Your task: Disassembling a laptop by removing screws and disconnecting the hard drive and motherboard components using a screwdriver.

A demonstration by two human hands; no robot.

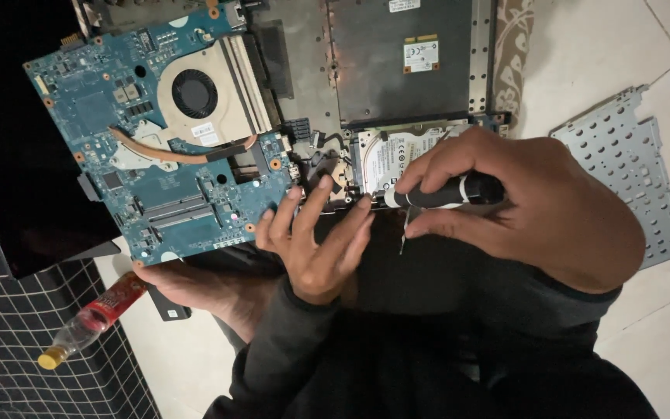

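An opened laptop base (397,62) lies on the floor with its blue motherboard (110,132) lifted to the left, bearing a round fan and copper heat pipe (195,97). A silver hard drive (393,155) sits in its bay near the front edge. My right hand (537,206) grips a black-handled screwdriver (447,192), its tip at the drive's near-left corner. My left hand (316,240), fingers spread and holding nothing, rests at the base's edge beside the motherboard.
A perforated grey metal plate (637,171) lies on the white tiles at right. A plastic bottle with a yellow cap (91,322) lies at lower left beside a black grid-patterned surface (32,349). A patterned cloth (509,54) shows behind the base.
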